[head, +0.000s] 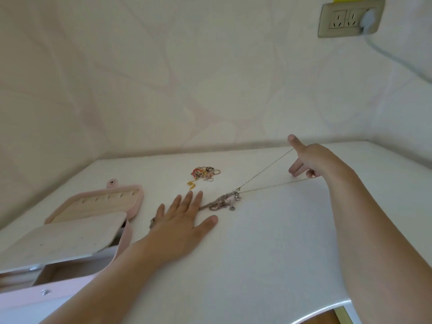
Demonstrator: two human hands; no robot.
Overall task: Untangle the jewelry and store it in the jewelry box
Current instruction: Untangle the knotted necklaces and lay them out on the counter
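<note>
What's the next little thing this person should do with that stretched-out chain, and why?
Probably draw the right hand gently a bit farther right. The left hand lies flat, pinning the tangle, and the chain runs taut in two strands from the tangle to the right hand, so a slow pull may slip it free.

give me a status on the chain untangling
Left hand flat, pinning silver tangle. Right hand holds thin chain taut from it. Jewelry box open, left; second pile behind, apart.
</note>
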